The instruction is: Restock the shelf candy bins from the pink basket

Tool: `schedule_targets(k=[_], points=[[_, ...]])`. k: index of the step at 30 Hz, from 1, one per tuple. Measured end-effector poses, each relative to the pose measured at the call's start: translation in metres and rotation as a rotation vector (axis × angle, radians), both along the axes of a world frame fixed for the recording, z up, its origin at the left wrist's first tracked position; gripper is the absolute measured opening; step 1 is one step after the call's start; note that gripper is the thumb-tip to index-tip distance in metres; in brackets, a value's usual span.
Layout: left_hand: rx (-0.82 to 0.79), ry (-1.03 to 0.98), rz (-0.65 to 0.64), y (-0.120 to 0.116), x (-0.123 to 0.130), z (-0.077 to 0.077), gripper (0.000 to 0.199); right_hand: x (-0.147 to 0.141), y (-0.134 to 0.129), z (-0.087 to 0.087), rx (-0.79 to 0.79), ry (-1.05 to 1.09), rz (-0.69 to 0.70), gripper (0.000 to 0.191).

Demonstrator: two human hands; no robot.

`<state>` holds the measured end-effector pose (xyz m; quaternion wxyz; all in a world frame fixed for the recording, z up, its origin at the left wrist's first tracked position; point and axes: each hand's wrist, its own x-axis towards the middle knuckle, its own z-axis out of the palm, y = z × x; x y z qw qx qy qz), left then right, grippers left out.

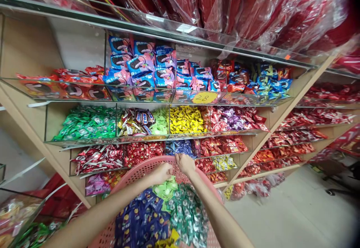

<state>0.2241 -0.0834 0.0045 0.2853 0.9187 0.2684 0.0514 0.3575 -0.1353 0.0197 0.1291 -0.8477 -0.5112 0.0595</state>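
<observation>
A pink perforated plastic basket point(152, 162) stands before me, holding wrapped candies. Its far rim is gripped by my right hand point(185, 164), with the fingers closed over the edge. My left hand point(163, 173) is closed just inside that rim, above light green candy packets point(166, 188); whether anything is in its fingers is hidden. Dark blue packets point(143, 218) fill the basket's left side, and shiny green candies point(188, 214) lie on the right. A few yellow packets point(168, 240) show at the bottom.
Shelves with glass-fronted bins face me: green candies point(88, 122), chocolate bars point(140, 118), yellow candies point(188, 120), and blue-pink cookie packs point(140, 64) above. Plastic-wrapped red goods point(208, 4) hang over the top shelf. Tiled floor point(284, 210) lies to the right.
</observation>
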Motion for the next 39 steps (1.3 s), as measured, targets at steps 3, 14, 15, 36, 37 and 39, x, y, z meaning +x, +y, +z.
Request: schedule_targets(k=[3, 14, 15, 36, 37, 39], points=[[0.139, 0.047, 0.004, 0.003, 0.002, -0.005, 0.011, 0.0, 0.003, -0.002, -0.007, 0.004, 0.002, 0.058], [0.507, -0.202, 0.2, 0.02, -0.006, 0.028, 0.03, -0.005, 0.009, -0.007, 0.016, -0.013, 0.03, 0.058], [0.494, -0.18, 0.204, 0.022, -0.006, 0.025, 0.031, -0.006, 0.01, -0.006, 0.018, -0.011, 0.033, 0.059], [0.312, 0.029, 0.325, 0.028, 0.008, 0.019, 0.038, 0.004, 0.005, 0.109, 0.388, -0.306, 0.282, 0.031], [0.313, 0.024, 0.317, 0.027, 0.01, 0.02, 0.037, 0.0, 0.009, 0.122, 0.425, -0.372, 0.348, 0.03], [0.316, 0.01, 0.306, 0.025, 0.012, 0.021, 0.036, -0.01, 0.02, 0.139, 0.455, -0.513, 0.475, 0.026]])
